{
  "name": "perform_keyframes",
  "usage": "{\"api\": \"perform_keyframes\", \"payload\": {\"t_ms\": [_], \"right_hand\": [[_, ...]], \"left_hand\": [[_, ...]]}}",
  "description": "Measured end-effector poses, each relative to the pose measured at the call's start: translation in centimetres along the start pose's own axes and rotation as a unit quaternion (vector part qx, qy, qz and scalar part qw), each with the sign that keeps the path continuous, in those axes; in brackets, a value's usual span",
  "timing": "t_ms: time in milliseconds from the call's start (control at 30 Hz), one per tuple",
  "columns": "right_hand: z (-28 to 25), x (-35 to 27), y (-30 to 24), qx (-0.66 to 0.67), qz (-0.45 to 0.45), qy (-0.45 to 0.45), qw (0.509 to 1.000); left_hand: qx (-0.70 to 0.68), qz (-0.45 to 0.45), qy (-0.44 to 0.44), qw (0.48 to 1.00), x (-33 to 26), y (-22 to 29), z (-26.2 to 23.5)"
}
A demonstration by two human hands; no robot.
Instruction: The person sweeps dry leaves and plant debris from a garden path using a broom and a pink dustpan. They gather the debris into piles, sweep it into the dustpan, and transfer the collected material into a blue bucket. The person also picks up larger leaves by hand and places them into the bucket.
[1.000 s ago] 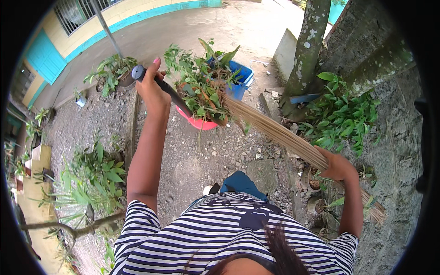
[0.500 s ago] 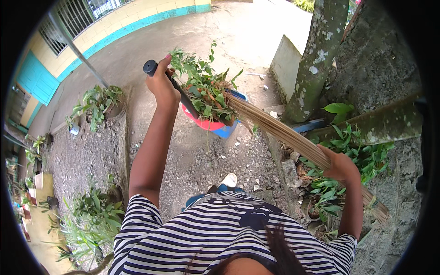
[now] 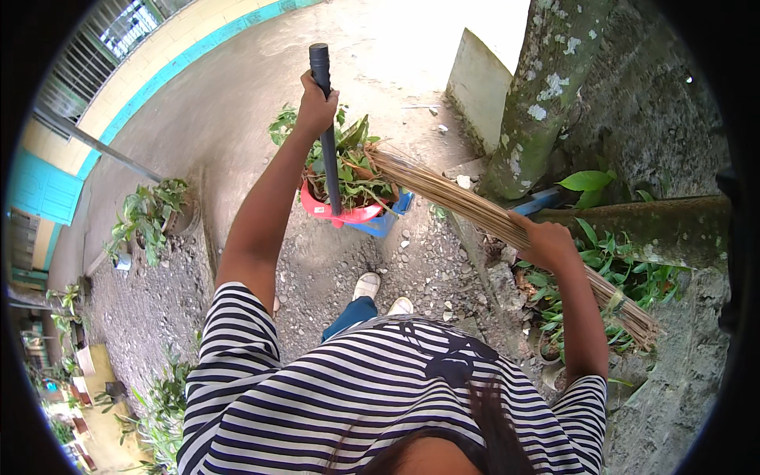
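Observation:
My left hand (image 3: 317,109) is closed around the black handle (image 3: 331,170) of a red dustpan (image 3: 360,214), just below its top end. Green leafy cuttings and brown dry stalks (image 3: 356,166) are heaped in the pan. Under and behind the pan shows part of a blue container (image 3: 378,227); how the two touch is hidden. My right hand (image 3: 550,247) grips a stick broom (image 3: 451,194) around its bundle. The broom slants across to the left, and its thin tips press against the heap.
A lichen-spotted tree trunk (image 3: 532,103) and a concrete slab (image 3: 479,83) stand at right. Leafy plants (image 3: 633,273) grow near my right arm. Potted plants (image 3: 150,218) line the left. Gravel with stones (image 3: 412,261) lies around my shoes (image 3: 366,286).
The dustpan handle has swung from a leftward slant to nearly upright, and my left hand moved with it. My right hand and the broom have shifted left. Both shoes now show.

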State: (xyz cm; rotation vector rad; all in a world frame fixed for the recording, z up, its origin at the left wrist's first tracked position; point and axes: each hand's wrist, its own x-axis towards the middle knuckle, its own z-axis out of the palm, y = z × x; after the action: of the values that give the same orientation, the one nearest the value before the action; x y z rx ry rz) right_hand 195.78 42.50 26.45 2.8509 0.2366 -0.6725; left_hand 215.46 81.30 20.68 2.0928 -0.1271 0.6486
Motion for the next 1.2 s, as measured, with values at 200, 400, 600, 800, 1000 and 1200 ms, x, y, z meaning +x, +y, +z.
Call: {"api": "perform_keyframes", "payload": {"t_ms": [200,400,600,800,1000,1200], "right_hand": [[-2.4,-2.1,1.7,0.052,0.027,0.009,0.998],[-3.8,-3.5,1.0,0.074,0.090,-0.023,0.993],[-3.0,-4.5,1.0,0.068,0.098,-0.010,0.993],[-7.0,-8.5,1.1,0.144,0.105,0.019,0.984],[-7.2,-7.2,-0.7,0.130,0.032,-0.019,0.991],[-4.1,-0.8,-2.3,0.012,0.030,-0.066,0.997]], "left_hand": [[0.011,0.032,-0.109,0.993,5.5,-0.7,0.3],[0.090,0.103,-0.179,0.974,7.4,0.2,3.2],[0.128,0.083,-0.179,0.972,10.3,-0.7,2.5],[0.151,0.071,-0.195,0.967,12.4,-0.1,0.5],[0.135,0.104,-0.197,0.966,11.0,0.1,0.8],[0.153,0.116,-0.199,0.961,9.9,0.1,0.0]]}}
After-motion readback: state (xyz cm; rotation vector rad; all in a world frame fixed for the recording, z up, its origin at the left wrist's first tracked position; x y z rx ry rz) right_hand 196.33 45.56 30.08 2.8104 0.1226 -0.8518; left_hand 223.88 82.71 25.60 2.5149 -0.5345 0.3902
